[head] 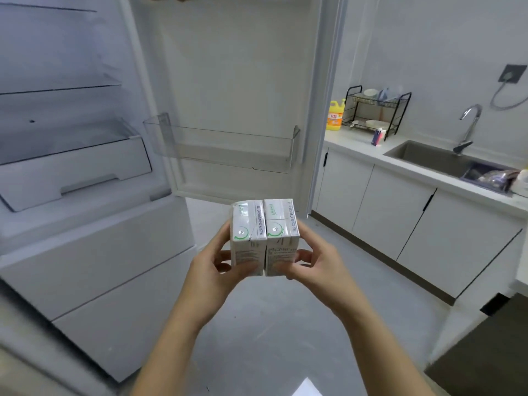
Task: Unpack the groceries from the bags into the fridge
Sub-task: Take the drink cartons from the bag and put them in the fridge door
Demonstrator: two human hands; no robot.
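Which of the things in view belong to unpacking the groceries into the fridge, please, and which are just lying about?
Belongs to the job: pair of small cartons, gripped side by side by the left hand and right hand; open fridge; its clear door bin.
Just lying about: yellow bottle, dish rack, tap, sink, all at the counter.

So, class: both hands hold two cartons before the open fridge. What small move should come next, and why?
Probably lift the cartons forward into the door bin: the left hand and right hand grip them side by side, and the bin sits just ahead.
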